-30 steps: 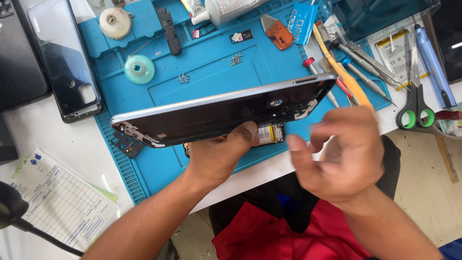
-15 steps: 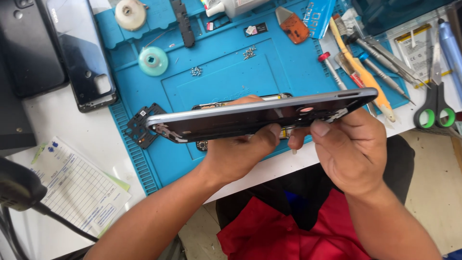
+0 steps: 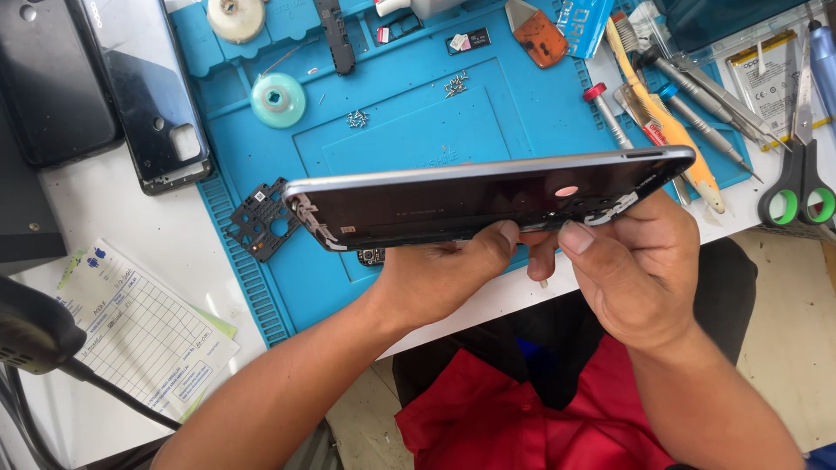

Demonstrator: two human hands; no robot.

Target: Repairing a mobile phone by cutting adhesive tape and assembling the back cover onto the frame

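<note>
To the left of my blue repair mat (image 3: 261, 287) a printed form (image 3: 131, 331) lies on the white desk (image 3: 174, 218), with a dark phone back cover (image 3: 144, 87) above it, just off the mat's left edge. On the mat sit a teal round spool (image 3: 278, 99), a small black plastic frame piece (image 3: 261, 219) near its left edge, and little heaps of screws (image 3: 358, 118).

I hold the opened phone body (image 3: 470, 198) edge-up over the mat's near edge, its long side running left to right. My left hand (image 3: 440, 278) is clamped on it from below, thumb pressed against its lower edge. My right hand (image 3: 631, 261) pinches the right end, thumb and fingers closed on the frame.

Right of the mat lie screwdrivers (image 3: 697, 96), a yellow brush (image 3: 666, 117) and green-handled scissors (image 3: 801, 174).
</note>
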